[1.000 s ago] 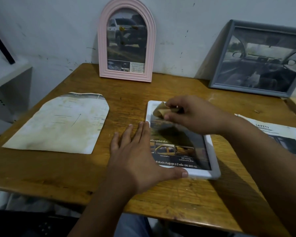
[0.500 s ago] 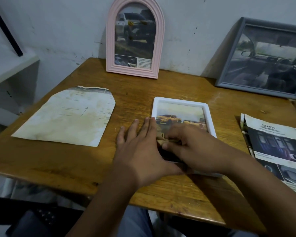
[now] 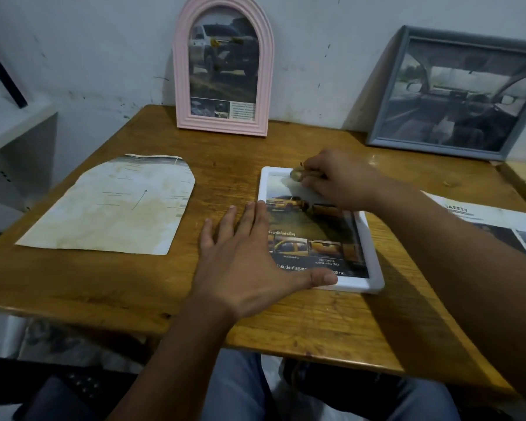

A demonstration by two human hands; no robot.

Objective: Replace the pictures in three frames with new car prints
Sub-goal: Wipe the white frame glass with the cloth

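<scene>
White plastic frames the job in hand: seen from the head camera, the white frame lies flat on the wooden table, right of centre in the picture, with a yellow-car print showing in its window. The left hand lies flat at the frame's lower left corner, fingers straight and spread, thumb pressing along the bottom edge to steady it. The right hand, at the frame's upper edge, has its fingers curled round a small tan wad, perhaps a cloth or crumpled paper, held against the glass near the top left corner; this looks like wiping the front, though that is a judgement.

At upper centre a pink arched frame stands against the wall with a dark-truck picture in it. At upper right a grey frame leans on the wall showing a car interior. At centre left a stained arch-cut sheet lies face down, apart from the frames; its shape suggests it came out of the pink one. At the right edge a printed page headed "SAFETY" lies partly out of view.

As far as can be judged, all three frames already carry car prints, so the swaps seem done or nearly so; what seems left is finishing the wipe and standing the white frame up beside the others
</scene>
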